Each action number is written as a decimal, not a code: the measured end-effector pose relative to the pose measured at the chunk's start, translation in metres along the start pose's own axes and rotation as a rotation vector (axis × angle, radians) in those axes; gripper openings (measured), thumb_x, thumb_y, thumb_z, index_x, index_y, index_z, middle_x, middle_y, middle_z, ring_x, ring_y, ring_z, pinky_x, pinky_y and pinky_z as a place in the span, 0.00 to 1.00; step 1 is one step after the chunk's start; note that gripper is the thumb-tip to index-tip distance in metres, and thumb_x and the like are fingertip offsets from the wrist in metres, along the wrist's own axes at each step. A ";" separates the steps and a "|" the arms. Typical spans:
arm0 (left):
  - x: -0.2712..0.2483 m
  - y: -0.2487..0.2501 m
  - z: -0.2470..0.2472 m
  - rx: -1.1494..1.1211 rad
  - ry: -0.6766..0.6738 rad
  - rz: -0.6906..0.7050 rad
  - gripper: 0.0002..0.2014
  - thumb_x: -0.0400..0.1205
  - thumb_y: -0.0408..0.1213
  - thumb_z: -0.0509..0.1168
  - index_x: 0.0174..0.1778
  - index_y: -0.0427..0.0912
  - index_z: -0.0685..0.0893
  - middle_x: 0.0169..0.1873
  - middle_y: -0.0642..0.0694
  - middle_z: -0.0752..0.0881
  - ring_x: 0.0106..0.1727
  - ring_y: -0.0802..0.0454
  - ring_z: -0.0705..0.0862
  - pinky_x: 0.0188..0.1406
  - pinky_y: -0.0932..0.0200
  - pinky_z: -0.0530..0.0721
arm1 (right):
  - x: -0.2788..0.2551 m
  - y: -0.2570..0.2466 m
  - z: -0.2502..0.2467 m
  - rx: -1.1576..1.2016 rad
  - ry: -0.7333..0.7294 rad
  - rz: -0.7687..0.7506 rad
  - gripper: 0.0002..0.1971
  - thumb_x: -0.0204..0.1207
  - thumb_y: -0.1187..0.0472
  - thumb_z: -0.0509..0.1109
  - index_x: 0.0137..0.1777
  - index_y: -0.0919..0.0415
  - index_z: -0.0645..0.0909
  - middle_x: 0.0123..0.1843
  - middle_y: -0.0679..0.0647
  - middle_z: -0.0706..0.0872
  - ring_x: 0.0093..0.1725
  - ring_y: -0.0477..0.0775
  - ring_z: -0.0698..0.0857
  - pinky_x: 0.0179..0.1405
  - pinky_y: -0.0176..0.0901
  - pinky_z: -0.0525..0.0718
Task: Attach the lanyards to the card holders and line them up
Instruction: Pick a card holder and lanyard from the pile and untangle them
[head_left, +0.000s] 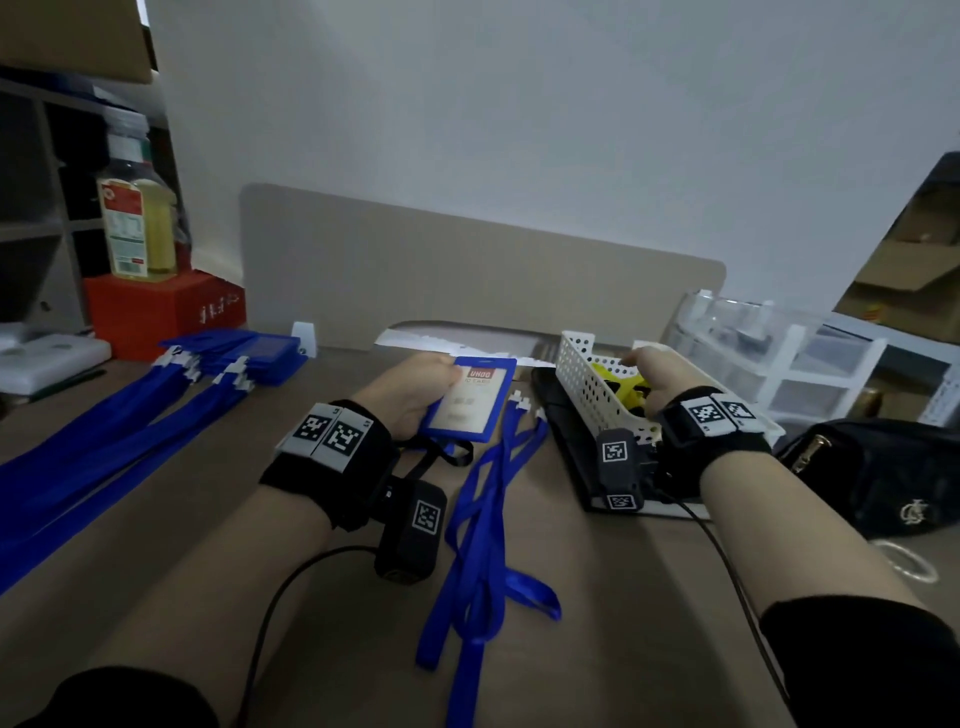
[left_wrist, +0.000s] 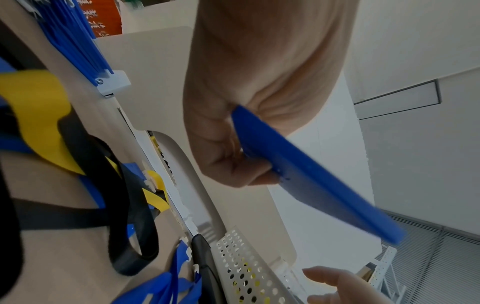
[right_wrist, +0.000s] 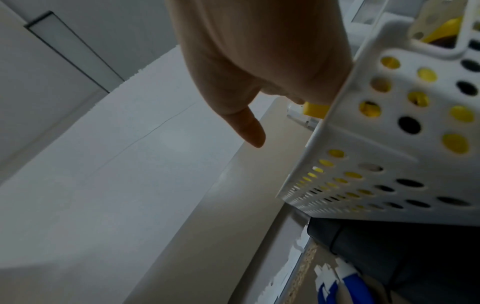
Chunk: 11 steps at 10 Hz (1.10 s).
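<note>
1. Loose blue lanyards (head_left: 483, 525) lie nearest on the surface (head_left: 218, 545), between the two forearms. Their long axis runs near to far, white clip ends at the far end, loops toward the person. They overlap; lifting one could drag its neighbours along.

2. Left hand (head_left: 410, 395): fingers and thumb curled round the lower left part of a blue card holder (head_left: 470, 397), held off the surface. The holder stands roughly upright, long axis near to far in the head view, slot end away from the person, printed face up toward the head camera. The grip covers only one corner, so it could twist or slip when a clip is pushed on.

3. Right hand (head_left: 657, 382) reaches into the white perforated basket (head_left: 582, 384), where yellow items (head_left: 621, 384) lie. The thumb sticks out free in the wrist view; the other fingers are hidden behind the basket wall, so I cannot tell whether they hold anything. The basket sits on a dark flat object; a tug might shift or tip it.

4. Far left: finished holders with lanyards (head_left: 228, 358), straps trailing toward the near left. A new one laid carelessly could break the line.
</note>
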<state>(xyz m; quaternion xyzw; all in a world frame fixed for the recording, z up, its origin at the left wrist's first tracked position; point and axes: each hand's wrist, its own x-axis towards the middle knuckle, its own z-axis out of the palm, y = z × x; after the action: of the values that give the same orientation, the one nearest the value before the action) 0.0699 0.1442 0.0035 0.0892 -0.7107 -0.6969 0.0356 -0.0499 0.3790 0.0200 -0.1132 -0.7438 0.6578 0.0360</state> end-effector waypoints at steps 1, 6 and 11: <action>0.005 -0.001 0.000 -0.014 0.009 0.005 0.09 0.88 0.29 0.54 0.43 0.40 0.75 0.41 0.43 0.84 0.38 0.50 0.84 0.37 0.54 0.84 | -0.015 -0.003 0.013 -0.196 0.156 -0.070 0.36 0.74 0.59 0.68 0.81 0.61 0.59 0.81 0.62 0.60 0.79 0.65 0.62 0.74 0.56 0.69; 0.055 0.001 -0.016 0.070 0.076 -0.046 0.03 0.86 0.31 0.58 0.52 0.39 0.77 0.41 0.46 0.83 0.42 0.50 0.83 0.35 0.57 0.81 | 0.036 0.035 0.126 -0.586 -0.225 -0.284 0.05 0.66 0.58 0.63 0.32 0.52 0.79 0.44 0.56 0.87 0.59 0.66 0.83 0.68 0.59 0.76; 0.084 -0.003 -0.034 0.099 -0.017 -0.070 0.06 0.87 0.35 0.59 0.45 0.48 0.78 0.42 0.50 0.86 0.41 0.56 0.85 0.33 0.60 0.80 | 0.087 0.038 0.153 -1.275 -0.297 -0.145 0.18 0.76 0.61 0.70 0.63 0.68 0.79 0.61 0.62 0.84 0.55 0.59 0.84 0.47 0.43 0.83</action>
<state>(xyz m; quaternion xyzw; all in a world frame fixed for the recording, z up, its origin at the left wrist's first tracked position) -0.0061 0.0960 -0.0047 0.1095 -0.7412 -0.6623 0.0006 -0.1612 0.2534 -0.0465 0.0301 -0.9905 0.0926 -0.0969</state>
